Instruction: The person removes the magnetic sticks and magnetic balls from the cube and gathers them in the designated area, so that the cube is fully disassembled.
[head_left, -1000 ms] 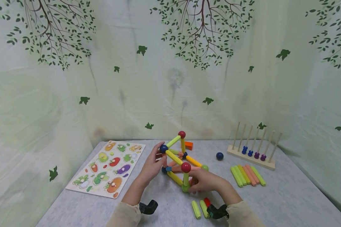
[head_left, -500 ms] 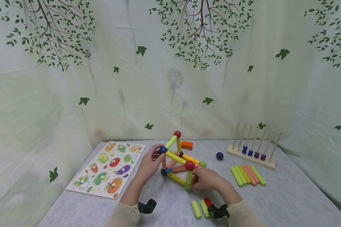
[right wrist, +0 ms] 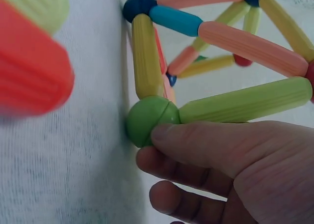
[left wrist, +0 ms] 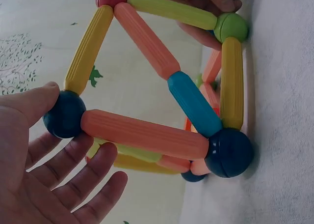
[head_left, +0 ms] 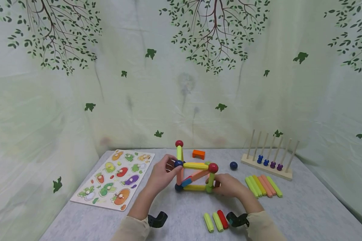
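A frame of coloured magnetic rods and balls stands on the table, with a yellow rod [head_left: 196, 166] along its top near side. My left hand [head_left: 160, 173] holds the dark blue ball [left wrist: 65, 114] at the frame's upper left corner between thumb and fingers. At the lower right corner, the thumb and a finger of my right hand [head_left: 229, 186] pinch the green ball [right wrist: 147, 120]. A salmon rod [left wrist: 147, 40] and a blue rod [left wrist: 195, 103] run diagonally across the near face. Red balls, one of them the near red ball [head_left: 213, 168], top two corners. My hands partly hide the frame's far side.
Two lime rods and a red rod [head_left: 223, 219] lie in front. A row of several rods [head_left: 263, 186] is at right, below a pegged wooden stand [head_left: 266, 167]. A loose blue ball [head_left: 233, 165] and orange block [head_left: 198, 154] lie behind. A vegetable puzzle board [head_left: 114, 179] lies left.
The frame has turned so that its near face points toward me. My right hand has moved right and slightly away with the green ball; the left has shifted slightly right, still holding the blue ball.
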`<state>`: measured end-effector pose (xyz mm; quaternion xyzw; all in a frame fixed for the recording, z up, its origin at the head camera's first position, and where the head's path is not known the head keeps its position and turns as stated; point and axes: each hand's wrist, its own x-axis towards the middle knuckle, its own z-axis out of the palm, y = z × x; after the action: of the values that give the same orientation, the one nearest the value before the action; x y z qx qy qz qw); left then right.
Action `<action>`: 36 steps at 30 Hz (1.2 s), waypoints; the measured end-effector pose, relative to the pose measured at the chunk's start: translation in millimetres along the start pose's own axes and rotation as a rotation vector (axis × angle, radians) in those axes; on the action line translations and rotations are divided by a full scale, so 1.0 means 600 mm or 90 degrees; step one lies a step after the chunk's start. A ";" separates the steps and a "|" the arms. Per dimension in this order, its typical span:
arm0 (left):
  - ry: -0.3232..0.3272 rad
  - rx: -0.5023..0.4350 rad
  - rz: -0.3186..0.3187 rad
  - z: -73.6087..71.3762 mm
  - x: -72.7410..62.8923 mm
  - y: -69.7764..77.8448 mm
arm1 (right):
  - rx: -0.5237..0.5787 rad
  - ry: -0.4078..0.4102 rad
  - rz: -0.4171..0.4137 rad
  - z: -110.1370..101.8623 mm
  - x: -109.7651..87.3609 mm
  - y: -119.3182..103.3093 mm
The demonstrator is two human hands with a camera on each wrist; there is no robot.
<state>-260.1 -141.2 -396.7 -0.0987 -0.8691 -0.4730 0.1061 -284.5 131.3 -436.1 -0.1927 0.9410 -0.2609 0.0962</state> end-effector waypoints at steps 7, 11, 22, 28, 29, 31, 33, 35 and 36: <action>-0.023 -0.001 0.005 0.006 -0.004 0.009 | 0.007 0.033 0.051 0.002 0.008 0.012; -0.016 0.009 0.011 0.008 -0.005 0.015 | 0.012 0.044 0.069 0.002 0.011 0.013; 0.023 0.057 0.007 0.017 -0.005 0.019 | 0.026 0.054 0.072 0.000 0.009 0.013; 0.014 0.044 0.021 0.016 -0.004 0.017 | 0.026 0.068 0.067 -0.011 0.005 0.006; 0.013 0.044 0.022 0.016 -0.004 0.016 | 0.034 0.076 0.067 -0.015 0.004 0.003; 0.012 0.046 0.024 0.016 -0.004 0.016 | 0.050 0.103 0.061 -0.024 0.000 -0.001; 0.014 0.050 0.027 0.015 -0.004 0.016 | 0.077 0.141 0.045 -0.033 -0.004 -0.006; 0.019 0.058 0.032 0.016 -0.005 0.016 | 0.090 0.191 0.017 -0.042 -0.009 -0.010; 0.024 0.063 0.036 0.016 -0.005 0.016 | 0.092 0.216 0.001 -0.046 -0.010 -0.013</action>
<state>-255.3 -128.2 -394.7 -0.1091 -0.8861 -0.4281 0.1402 -284.2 140.3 -408.2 -0.1380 0.9227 -0.3564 -0.0506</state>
